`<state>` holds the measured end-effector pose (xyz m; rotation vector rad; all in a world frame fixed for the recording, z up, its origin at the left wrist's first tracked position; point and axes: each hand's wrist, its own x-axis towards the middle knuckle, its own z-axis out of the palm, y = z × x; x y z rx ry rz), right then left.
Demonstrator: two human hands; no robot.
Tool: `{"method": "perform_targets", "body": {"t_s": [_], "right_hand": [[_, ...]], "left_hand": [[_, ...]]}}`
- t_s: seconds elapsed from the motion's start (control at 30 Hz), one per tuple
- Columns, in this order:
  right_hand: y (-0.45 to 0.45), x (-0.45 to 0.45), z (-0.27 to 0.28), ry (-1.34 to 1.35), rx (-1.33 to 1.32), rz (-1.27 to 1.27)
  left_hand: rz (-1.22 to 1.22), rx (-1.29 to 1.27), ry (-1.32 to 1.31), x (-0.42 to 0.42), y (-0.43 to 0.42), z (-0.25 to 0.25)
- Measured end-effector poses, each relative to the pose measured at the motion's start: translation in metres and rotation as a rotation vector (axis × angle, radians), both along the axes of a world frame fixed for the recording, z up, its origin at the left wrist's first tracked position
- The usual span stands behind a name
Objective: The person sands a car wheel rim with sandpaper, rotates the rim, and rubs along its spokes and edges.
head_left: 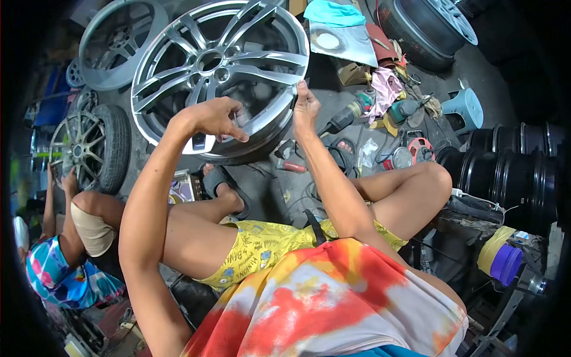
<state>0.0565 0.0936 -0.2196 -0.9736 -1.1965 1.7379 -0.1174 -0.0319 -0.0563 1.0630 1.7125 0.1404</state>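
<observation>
A silver multi-spoke alloy wheel [209,61] lies tilted in front of me, face up, resting on a dark tyre [250,156]. My right hand [306,108] grips the wheel's outer edge on the right, its thumb on top of the lip and its other fingers mostly hidden. Above the near part of the rim is my left hand [220,121], bent at the wrist, with its fingers curved and apart. Nothing shows between them. Whether those fingers touch the rim, I cannot tell.
Power tools [351,113], a pink rag [386,85] and cords litter the floor at right. Dark wheel rims [505,178] are stacked further right, near a light-blue stool [463,110]. At left, another person's hands [69,180] hold a spoked wheel [79,150] beside a tyre [114,149].
</observation>
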Motion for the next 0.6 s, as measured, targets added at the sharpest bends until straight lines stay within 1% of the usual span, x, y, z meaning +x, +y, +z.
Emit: {"method": "perform_targets", "body": {"t_s": [0.07, 0.1, 0.13, 0.17, 0.2, 0.23, 0.3, 0.33, 0.37, 0.4, 0.43, 0.5, 0.53, 0.57, 0.6], "right_hand": [[-0.02, -0.001, 0.006, -0.008, 0.038, -0.065], [-0.042, 0.012, 0.023, -0.137, 0.068, 0.012], [-0.066, 0.016, 0.028, -0.06, 0.062, 0.046], [-0.08, 0.03, 0.023, -0.245, 0.161, 0.204], [-0.092, 0.042, 0.029, -0.319, 0.242, 0.322], [-0.095, 0.056, 0.025, -0.441, 0.189, 0.462], [-0.089, 0.071, 0.014, -0.413, 0.092, 0.352], [-0.079, 0.077, -0.008, -0.426, 0.019, 0.328], [-0.068, 0.085, -0.026, -0.443, -0.056, 0.299], [-0.056, 0.091, -0.013, -0.508, -0.186, 0.342], [-0.049, 0.094, -0.013, -0.512, -0.177, 0.328], [-0.043, 0.095, -0.021, -0.802, 0.118, 0.242], [-0.054, 0.08, -0.029, -0.762, 0.414, -0.022], [-0.051, 0.089, -0.035, -0.694, 0.124, 0.252], [-0.053, 0.089, -0.039, -0.695, 0.122, 0.361]], "left_hand": [[0.002, -0.019, 0.066, 0.004, 0.002, 0.004], [0.003, -0.016, 0.067, 0.004, 0.002, 0.005], [-0.003, -0.015, 0.076, 0.004, 0.003, 0.005], [-0.011, -0.015, 0.082, 0.004, 0.003, 0.005], [-0.045, 0.001, 0.112, 0.004, 0.003, 0.005], [-0.051, 0.002, 0.109, 0.005, 0.001, 0.002], [-0.109, 0.247, 0.304, 0.013, -0.006, -0.005], [-0.054, 0.293, 0.285, 0.023, -0.009, -0.004], [-0.07, 0.463, 0.43, 0.037, -0.019, -0.021], [-0.02, 0.536, 0.513, 0.059, -0.029, -0.042], [0.032, 0.611, 0.595, 0.082, -0.035, -0.053], [0.051, 0.532, 0.786, 0.123, -0.032, -0.048], [0.056, 0.511, 0.834, 0.132, -0.02, -0.046], [0.06, 0.525, 0.828, 0.141, -0.008, -0.048], [0.095, 0.583, 0.869, 0.148, 0.005, -0.053]]}}
